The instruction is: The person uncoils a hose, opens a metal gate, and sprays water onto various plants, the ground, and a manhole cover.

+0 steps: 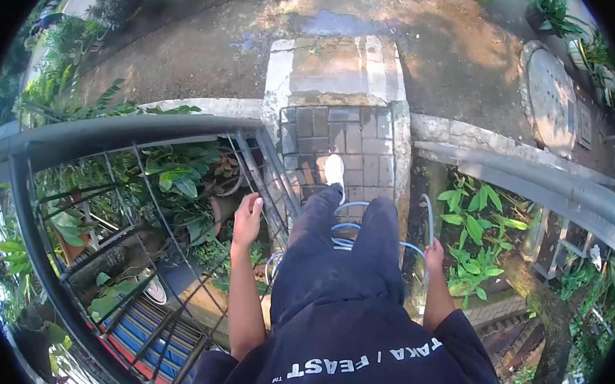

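My right hand is closed around a pale blue garden hose. A short length of the hose sticks up past my fingers and bends over at its end. More of the same hose lies in loops behind and between my legs, and part of it is hidden by them. My left hand hangs beside the black metal gate, loosely curled with nothing in it. One white shoe is forward on the paving bricks.
A concrete ramp leads from the bricks to a damp dirt road. Leafy plants grow on the right below a grey metal rail. A round concrete cover lies far right. Striped slats show behind the gate.
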Available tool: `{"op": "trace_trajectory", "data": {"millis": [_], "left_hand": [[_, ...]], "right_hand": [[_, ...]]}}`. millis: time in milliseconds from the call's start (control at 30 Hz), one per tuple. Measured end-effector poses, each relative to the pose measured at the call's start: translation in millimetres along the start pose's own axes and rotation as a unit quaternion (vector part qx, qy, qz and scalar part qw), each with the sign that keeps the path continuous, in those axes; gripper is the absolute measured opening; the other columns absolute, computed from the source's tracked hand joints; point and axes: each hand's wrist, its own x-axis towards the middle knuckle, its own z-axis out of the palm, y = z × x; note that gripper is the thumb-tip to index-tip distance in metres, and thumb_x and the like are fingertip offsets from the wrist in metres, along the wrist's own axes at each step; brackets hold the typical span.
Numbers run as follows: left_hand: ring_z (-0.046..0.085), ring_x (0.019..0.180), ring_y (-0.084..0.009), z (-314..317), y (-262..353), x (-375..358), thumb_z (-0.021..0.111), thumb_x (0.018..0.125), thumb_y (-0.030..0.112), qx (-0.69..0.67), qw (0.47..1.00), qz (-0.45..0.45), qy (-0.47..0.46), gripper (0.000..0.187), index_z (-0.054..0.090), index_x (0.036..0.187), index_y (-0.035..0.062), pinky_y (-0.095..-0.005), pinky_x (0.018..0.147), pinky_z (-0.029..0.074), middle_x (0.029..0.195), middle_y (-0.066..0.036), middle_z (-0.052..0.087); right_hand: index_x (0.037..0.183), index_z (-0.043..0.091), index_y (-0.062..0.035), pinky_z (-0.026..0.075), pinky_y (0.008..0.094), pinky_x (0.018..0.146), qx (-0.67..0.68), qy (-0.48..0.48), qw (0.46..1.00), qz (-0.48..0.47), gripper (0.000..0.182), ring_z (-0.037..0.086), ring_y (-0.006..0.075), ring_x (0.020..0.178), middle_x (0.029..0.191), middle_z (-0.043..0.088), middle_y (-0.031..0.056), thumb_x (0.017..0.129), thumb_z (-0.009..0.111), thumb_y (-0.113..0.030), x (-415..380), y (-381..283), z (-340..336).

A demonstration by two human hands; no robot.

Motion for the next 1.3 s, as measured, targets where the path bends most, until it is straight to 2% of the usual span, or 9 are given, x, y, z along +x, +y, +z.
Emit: {"op": "trace_trajectory", "data": {"millis": [167,300,367,400,500,633,900,1167,1300], "left_hand": [[0.063,0.095,-0.0241,-69.7,-32.2,14.1,0.058,0.091,0.028,0.036,0.999,-0.025,0.005,0.038,0.056,0.115,-0.0009,-0.0346,0.084,0.048,0.103,-0.016,0.065],[0.063,0.098,-0.0259,-85.7,-43.7,17.8,0.057,0.091,0.031,0.054,0.997,-0.054,-0.015,0.04,0.056,0.116,-0.0008,-0.0359,0.086,0.048,0.105,-0.017,0.065],[0.062,0.099,-0.0262,-79.6,-39.9,21.1,0.056,0.092,0.032,0.054,0.996,-0.056,-0.033,0.04,0.056,0.115,-0.0006,-0.0362,0.086,0.048,0.105,-0.017,0.065],[0.062,0.099,-0.0269,-75.0,-36.0,24.3,0.056,0.092,0.032,0.049,0.997,-0.062,-0.024,0.04,0.056,0.115,-0.0004,-0.0366,0.087,0.048,0.105,-0.017,0.065],[0.062,0.1,-0.0297,-55.5,-20.8,32.2,0.054,0.092,0.032,0.042,0.993,-0.105,-0.019,0.039,0.057,0.113,0.0002,-0.0382,0.088,0.047,0.105,-0.019,0.064],[0.061,0.1,-0.0294,-26.1,7.7,45.0,0.051,0.093,0.032,0.086,0.985,-0.004,-0.152,0.04,0.055,0.116,-0.001,-0.0389,0.087,0.047,0.105,-0.019,0.063],[0.061,0.096,-0.0293,18.5,68.8,64.0,0.053,0.092,0.03,0.108,0.952,0.105,-0.265,0.039,0.056,0.116,-0.0003,-0.0374,0.085,0.047,0.103,-0.019,0.062],[0.064,0.096,-0.024,162.9,94.4,103.3,0.054,0.093,0.03,0.155,0.899,0.114,-0.393,0.038,0.057,0.115,-0.0011,-0.0342,0.083,0.048,0.1,-0.018,0.066],[0.061,0.089,-0.0167,279.5,120.8,89.0,0.055,0.092,0.032,0.109,0.854,0.089,-0.501,0.039,0.058,0.115,0.0002,-0.0294,0.078,0.047,0.097,-0.011,0.066]], "right_hand": [[0.128,0.05,-0.0035,0.034,0.0243,0.039,0.084,0.033,0.996,0.02,0.049,0.044,0.0086,0.049,0.065,0.042,-0.0005,0.081,0.044,0.01,42.6,-39.1,28.8],[0.123,0.054,-0.0018,0.032,0.0267,0.037,-0.032,0.023,0.998,-0.042,0.046,0.042,0.009,0.044,0.063,0.042,0.0,0.08,0.042,0.008,56.9,-82.4,44.1],[0.119,0.057,0.0005,0.043,0.0326,0.048,-0.1,0.043,0.993,-0.053,0.042,0.053,0.0184,0.052,0.068,0.054,0.0075,0.08,0.042,0.006,59.1,-101.4,46.9],[0.117,0.057,0.0024,0.048,0.0373,0.069,-0.202,0.042,0.969,-0.14,0.04,0.061,0.0291,0.071,0.081,0.062,0.0156,0.081,0.043,0.003,124.2,-31.3,37.1],[0.113,0.059,0.0012,0.041,0.0329,0.045,-0.176,0.141,0.96,-0.166,0.04,0.053,0.0168,0.052,0.071,0.056,0.0084,0.078,0.042,0.007,158.6,-10.5,45.1],[0.119,0.057,0.0021,0.046,0.0354,0.049,-0.196,0.116,0.969,-0.098,0.041,0.059,0.0227,0.057,0.081,0.063,0.0168,0.081,0.041,0.001,122.2,-66.8,48.3],[0.116,0.059,0.0011,0.044,0.0416,0.09,-0.177,0.191,0.965,-0.013,0.042,0.059,0.0379,0.102,0.109,0.062,0.0232,0.077,0.048,-0.004,119.6,-29.9,64.0],[0.122,0.056,-0.0044,0.043,0.0423,0.094,-0.084,0.287,0.954,0.02,0.044,0.056,0.0375,0.107,0.113,0.061,0.0221,0.078,0.053,-0.006,51.1,-54.7,74.9],[0.129,0.052,-0.0085,0.044,0.0445,0.092,-0.083,0.196,0.974,0.082,0.051,0.059,0.0346,0.102,0.109,0.062,0.0208,0.078,0.055,-0.008,38.4,-62.8,75.9]]}}
